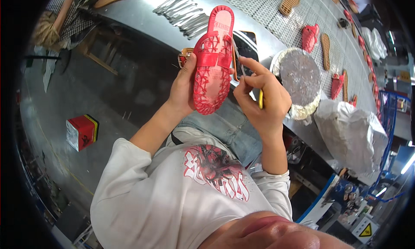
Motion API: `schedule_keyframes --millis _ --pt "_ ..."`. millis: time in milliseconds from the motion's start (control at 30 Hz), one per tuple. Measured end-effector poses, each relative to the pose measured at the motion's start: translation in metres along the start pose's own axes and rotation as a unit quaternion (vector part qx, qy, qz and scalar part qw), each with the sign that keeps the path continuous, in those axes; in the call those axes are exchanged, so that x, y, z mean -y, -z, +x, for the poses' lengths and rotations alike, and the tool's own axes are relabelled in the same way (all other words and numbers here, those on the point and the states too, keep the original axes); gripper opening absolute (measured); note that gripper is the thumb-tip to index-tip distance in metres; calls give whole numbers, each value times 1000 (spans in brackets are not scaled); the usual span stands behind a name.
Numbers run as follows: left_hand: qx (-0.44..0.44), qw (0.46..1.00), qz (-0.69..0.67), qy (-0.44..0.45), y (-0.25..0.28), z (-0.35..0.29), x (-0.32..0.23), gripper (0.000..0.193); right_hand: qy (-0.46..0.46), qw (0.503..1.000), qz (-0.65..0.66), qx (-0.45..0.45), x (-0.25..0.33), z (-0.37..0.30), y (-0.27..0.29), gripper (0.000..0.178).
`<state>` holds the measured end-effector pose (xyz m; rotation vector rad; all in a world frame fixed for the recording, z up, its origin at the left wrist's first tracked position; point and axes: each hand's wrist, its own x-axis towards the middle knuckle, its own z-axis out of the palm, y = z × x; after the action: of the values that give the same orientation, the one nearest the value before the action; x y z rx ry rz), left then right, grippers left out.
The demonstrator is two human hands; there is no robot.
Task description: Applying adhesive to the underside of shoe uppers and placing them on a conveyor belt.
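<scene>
Part of the person's head [276,231] is showing at the bottom edge, with a printed white T-shirt [160,193] spreading out above it. Beyond the jeans [225,124], the left hand [185,87] is gripping a red sandal [212,84] at its left side, the thumb pressing along the edge and a fingertip peeking out at the opposite side. Its pink insole and laced straps are facing the camera, and a gold-coloured buckle [186,55] is jutting out beside the thumb. Just right of it, the right hand [266,91] is curling nearly closed around a yellow handle [260,99]; a slender grey metal piece [242,70] is standing up at its fingertips, though whether the two are joining I cannot tell.

Behind the sandal, a dark phone [247,44] with an orange edge is lying on the metal tabletop [138,22], and thin grey strips [186,15] are lying in a row farther left. To the right, a round pad [300,74] is resting near a white bag [352,134]. Tan soles [325,50] and more red uppers [309,38] are lying on the mesh surface [259,9].
</scene>
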<state>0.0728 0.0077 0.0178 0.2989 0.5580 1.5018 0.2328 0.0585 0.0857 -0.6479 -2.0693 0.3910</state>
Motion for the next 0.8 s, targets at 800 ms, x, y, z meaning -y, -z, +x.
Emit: schedule_keyframes --millis 800 --pt "18 996 41 78 -22 -7 35 42 -78 995 -32 45 -4 -41 31 26"
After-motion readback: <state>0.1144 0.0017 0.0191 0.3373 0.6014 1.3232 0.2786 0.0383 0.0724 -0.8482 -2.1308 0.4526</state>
